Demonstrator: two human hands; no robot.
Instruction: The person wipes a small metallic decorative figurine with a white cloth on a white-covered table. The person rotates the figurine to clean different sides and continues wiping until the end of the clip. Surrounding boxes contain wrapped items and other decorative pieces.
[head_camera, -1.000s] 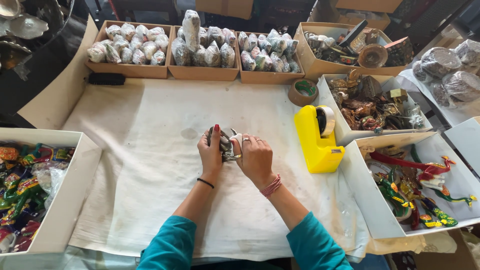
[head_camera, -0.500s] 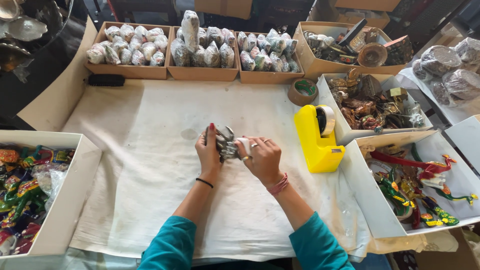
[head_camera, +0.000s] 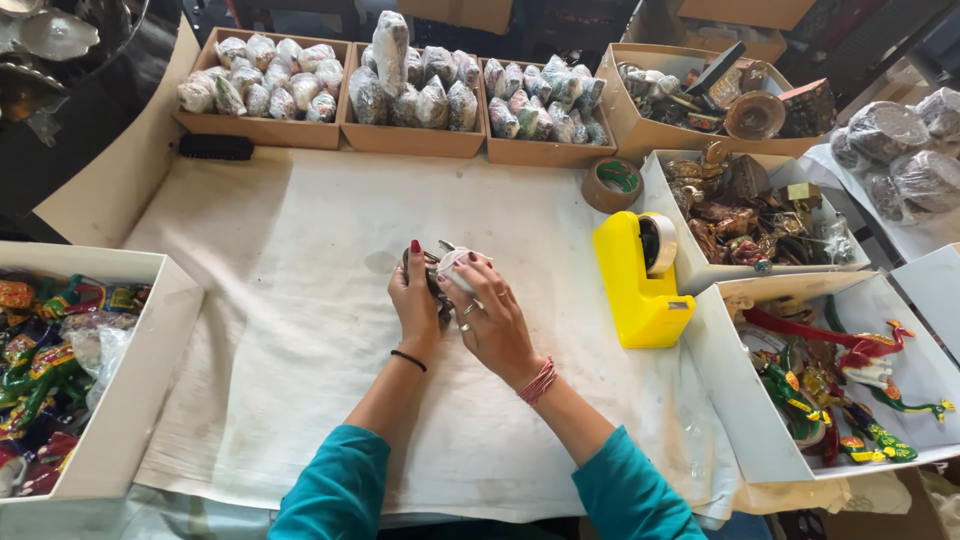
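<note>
A small dark figurine (head_camera: 437, 275), partly covered in white wrapping, sits clasped between both hands just above the cloth-covered desk (head_camera: 300, 300). Its metallic edges poke out at the top; most of its shape is hidden.

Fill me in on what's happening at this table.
A person holds a small dark item over the white cloth with both hands. The left hand cups it from the side; the right hand presses white wrap onto its top. A yellow tape dispenser stands just right of them. Boxes of wrapped pieces line the far edge, and trays of painted figures sit at the sides.
</note>
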